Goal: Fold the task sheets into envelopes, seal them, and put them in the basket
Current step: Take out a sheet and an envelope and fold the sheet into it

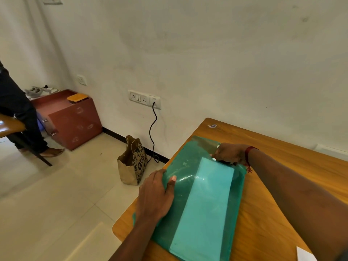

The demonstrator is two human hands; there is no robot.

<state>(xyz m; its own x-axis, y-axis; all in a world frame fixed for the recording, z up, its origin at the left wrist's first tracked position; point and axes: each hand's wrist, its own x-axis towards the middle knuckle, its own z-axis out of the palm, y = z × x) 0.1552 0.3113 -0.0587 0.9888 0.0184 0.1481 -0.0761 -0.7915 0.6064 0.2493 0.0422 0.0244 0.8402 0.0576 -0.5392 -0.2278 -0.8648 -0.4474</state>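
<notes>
Lower right, left hand [156,194] grips the green folder [185,161] by its edge, right hand [229,154] pinches its top flap: fetching stage, likely; next, slide the sheet [205,204] out.

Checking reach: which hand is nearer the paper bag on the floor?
Left. The left hand grips the green folder on the side facing the paper bag; the right hand holds its far end, farther away.

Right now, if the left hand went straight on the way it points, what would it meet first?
Likely only the green folder itself: the left hand grips its left edge and points along it to the far flap. The right hand lies beside that line, though depth is unclear.
</notes>
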